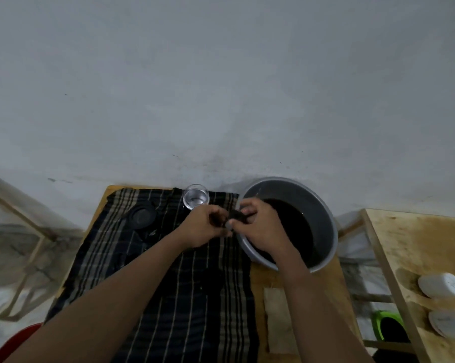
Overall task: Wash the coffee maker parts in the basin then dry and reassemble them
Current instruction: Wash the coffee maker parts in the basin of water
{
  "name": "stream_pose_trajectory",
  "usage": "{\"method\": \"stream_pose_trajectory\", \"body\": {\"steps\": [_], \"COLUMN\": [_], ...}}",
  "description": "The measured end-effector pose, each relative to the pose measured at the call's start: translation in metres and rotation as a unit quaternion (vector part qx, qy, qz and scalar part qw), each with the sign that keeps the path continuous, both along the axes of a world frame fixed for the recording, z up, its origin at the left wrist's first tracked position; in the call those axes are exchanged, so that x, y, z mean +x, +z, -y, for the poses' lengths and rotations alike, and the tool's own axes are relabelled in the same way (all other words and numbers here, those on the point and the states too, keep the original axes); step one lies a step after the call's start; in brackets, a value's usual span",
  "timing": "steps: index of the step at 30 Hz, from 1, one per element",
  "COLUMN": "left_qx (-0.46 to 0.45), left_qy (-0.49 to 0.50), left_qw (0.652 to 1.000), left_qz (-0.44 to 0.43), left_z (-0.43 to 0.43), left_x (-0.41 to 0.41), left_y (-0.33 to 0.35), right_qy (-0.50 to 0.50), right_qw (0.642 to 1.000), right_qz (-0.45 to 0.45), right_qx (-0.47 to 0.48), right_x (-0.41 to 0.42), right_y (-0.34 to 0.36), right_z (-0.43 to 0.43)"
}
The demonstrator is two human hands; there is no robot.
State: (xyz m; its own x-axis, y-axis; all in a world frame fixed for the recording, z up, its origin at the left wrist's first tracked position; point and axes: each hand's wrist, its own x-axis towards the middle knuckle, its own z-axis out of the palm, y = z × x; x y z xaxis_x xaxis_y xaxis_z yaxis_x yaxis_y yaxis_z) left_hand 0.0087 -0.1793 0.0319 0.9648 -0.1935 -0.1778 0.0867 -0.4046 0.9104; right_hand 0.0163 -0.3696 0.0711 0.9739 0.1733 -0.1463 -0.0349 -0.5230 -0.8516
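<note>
Both my hands meet at the left rim of a grey basin [323, 218] that holds dark water. My left hand [205, 226] and my right hand [257, 226] both grip a small dark coffee maker part [238, 215] between them, just above the rim. A clear glass [195, 196] stands upright at the far edge of a dark striped cloth [174, 297]. A round black part [141, 216] lies on the cloth to the left. More dark pieces [142, 242] lie near it, hard to make out against the cloth.
The cloth covers most of a small wooden table [263, 279] against a grey wall. A second wooden table [417, 244] stands to the right with two white containers [441, 285]. A green-rimmed object [383, 320] sits low between the tables. A red object [14, 341] shows at bottom left.
</note>
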Motion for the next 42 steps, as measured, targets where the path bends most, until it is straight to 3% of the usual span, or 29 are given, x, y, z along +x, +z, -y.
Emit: {"method": "stream_pose_trajectory", "body": {"steps": [2,7,10,14,19,28,30,32,36,39,42], "left_qx": [0.065,-0.01,-0.017,0.038,0.084,0.06,0.074,0.095,0.116,0.168,0.215], "left_qy": [0.014,0.067,0.064,-0.004,0.02,0.019,0.058,0.14,0.264,0.34,0.339], "left_qw": [0.998,0.994,0.991,0.987,0.979,0.971,0.979,0.983,0.95,0.916,0.916], "left_qz": [-0.008,-0.082,-0.117,-0.156,-0.182,-0.232,-0.179,-0.07,0.121,0.128,0.022], "left_z": [-0.017,-0.026,-0.023,-0.019,-0.016,-0.014,-0.017,-0.029,-0.075,-0.117,-0.15], "left_x": [-0.012,-0.044,-0.053,-0.058,-0.056,-0.062,-0.061,-0.059,-0.06,-0.063,-0.064], "left_y": [-0.017,-0.058,-0.072,-0.076,-0.082,-0.069,-0.057,-0.042,-0.021,-0.024,-0.041], "right_qy": [0.014,-0.053,-0.055,-0.082,-0.097,-0.072,-0.076,-0.075,-0.011,0.028,0.043], "right_qw": [0.999,0.997,0.995,0.988,0.98,0.982,0.986,0.992,0.997,0.996,0.993], "right_qz": [-0.02,-0.023,-0.071,-0.133,-0.173,-0.177,-0.144,-0.096,-0.075,-0.087,-0.111], "right_qx": [-0.024,-0.056,-0.032,0.016,0.021,-0.013,-0.02,-0.02,-0.012,0.002,0.019], "right_x": [-0.015,-0.044,-0.056,-0.064,-0.065,-0.065,-0.062,-0.054,-0.037,-0.029,-0.025], "right_y": [-0.022,-0.077,-0.098,-0.11,-0.115,-0.113,-0.104,-0.093,-0.077,-0.072,-0.072], "right_z": [-0.02,-0.049,-0.052,-0.051,-0.05,-0.051,-0.055,-0.066,-0.105,-0.138,-0.162]}}
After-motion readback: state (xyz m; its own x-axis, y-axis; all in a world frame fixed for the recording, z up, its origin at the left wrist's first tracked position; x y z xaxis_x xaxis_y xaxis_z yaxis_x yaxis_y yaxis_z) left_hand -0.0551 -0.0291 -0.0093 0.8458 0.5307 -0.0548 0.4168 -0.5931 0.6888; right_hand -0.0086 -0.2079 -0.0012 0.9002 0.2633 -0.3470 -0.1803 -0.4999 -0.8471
